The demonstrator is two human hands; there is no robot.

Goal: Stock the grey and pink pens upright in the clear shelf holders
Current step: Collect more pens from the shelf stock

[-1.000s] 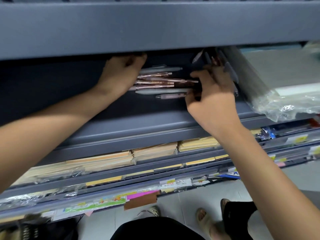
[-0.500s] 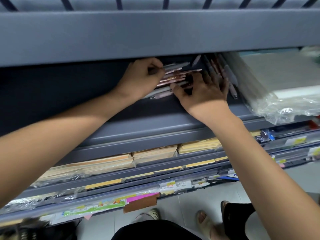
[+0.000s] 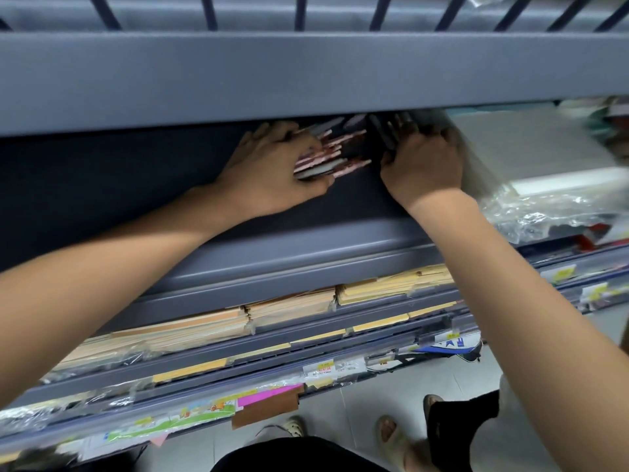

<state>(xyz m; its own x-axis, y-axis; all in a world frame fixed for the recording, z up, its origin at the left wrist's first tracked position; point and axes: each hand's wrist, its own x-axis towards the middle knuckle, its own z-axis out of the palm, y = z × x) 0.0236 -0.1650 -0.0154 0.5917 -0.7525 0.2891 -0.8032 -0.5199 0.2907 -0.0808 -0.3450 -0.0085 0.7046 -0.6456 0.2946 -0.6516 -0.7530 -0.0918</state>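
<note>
The left hand [image 3: 269,168] grips, fingers curled, a fanned bundle of grey and pink pens [image 3: 323,158] deep on the shelf [image 3: 136,185], while the right hand [image 3: 423,165] shows curled fingers, hold indeterminate; risk: loosely splayed pens slipping free under the view-blocking upper lip [image 3: 306,83].

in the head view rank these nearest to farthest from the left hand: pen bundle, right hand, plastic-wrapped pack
1. pen bundle: gripped in the left hand itself.
2. right hand: across a gap to the right.
3. plastic-wrapped pack: farthest right, on the right hand's far side.
</note>
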